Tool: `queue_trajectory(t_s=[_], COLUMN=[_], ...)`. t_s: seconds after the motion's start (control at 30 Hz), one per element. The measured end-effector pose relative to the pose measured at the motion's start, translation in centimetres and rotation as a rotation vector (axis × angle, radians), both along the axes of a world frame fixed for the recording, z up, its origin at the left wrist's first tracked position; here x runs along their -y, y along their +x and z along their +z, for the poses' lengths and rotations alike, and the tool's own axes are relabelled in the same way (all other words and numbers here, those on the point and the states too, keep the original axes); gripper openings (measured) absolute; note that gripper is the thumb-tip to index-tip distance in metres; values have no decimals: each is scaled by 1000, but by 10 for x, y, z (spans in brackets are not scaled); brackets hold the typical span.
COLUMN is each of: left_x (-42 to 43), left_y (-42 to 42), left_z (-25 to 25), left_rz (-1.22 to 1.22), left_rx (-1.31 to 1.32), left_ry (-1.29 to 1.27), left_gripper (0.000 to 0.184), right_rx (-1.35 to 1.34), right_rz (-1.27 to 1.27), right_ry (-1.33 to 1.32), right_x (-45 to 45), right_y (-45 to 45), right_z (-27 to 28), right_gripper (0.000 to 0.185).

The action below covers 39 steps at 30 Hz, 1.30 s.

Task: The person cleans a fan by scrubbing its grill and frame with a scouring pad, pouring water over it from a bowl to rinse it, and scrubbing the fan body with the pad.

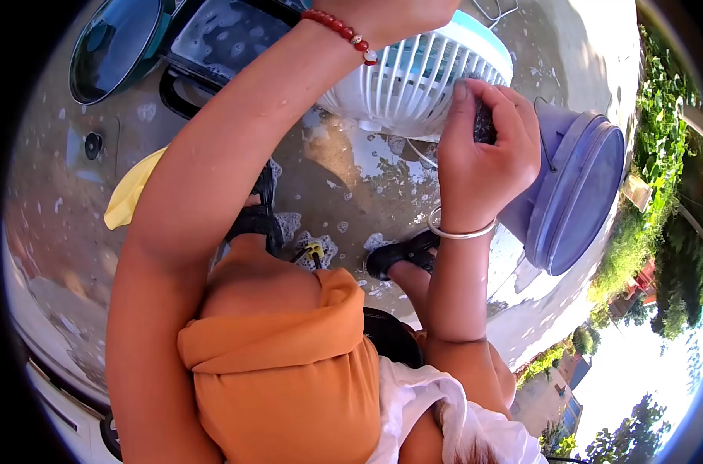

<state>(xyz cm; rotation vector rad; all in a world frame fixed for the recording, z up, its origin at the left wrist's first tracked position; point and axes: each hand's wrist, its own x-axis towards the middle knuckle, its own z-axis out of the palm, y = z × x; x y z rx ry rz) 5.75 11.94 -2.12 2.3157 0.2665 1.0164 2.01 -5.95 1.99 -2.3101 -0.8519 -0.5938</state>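
Note:
My right hand [490, 139] is closed, with the thumb and curled fingers around a dark grey, speckled scouring pad [485, 122]. It is close against the right end of a white slatted plastic basket [413, 73] with a light blue rim. My left hand [401, 17] reaches over the basket's far left side at the top edge. Its fingers are out of sight, so I cannot tell what they touch. A red bead bracelet is on the left wrist, a silver bangle on the right.
A lavender bucket [572, 185] lies tilted at the right. Upper left are a round glass lid [115, 46] and a dark rectangular pan [224, 35] holding suds. A clear lid with a black knob [94, 145] and a yellow piece [133, 189] lie on the wet, soapy floor [320, 193].

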Motion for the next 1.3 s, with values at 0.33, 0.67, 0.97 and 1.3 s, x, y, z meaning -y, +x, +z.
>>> queue_trajectory(t_s=[0.33, 0.67, 0.97, 1.3], left_x=[7, 15, 21, 27], left_y=[4, 2, 3, -3], left_z=[-3, 2, 7, 9], left_rz=[-35, -74, -86, -126], left_rx=[28, 12, -44, -101], left_ry=[-27, -39, -40, -16], left_gripper=[21, 20, 19, 20], right_rx=[-5, -104, -85, -46], right_rz=[-58, -136, -149, -112], right_ry=[-45, 48, 41, 51], right_x=[10, 12, 6, 13], right_y=[-16, -12, 15, 12], right_z=[-2, -1, 1, -2], right_gripper=[8, 22, 28, 34])
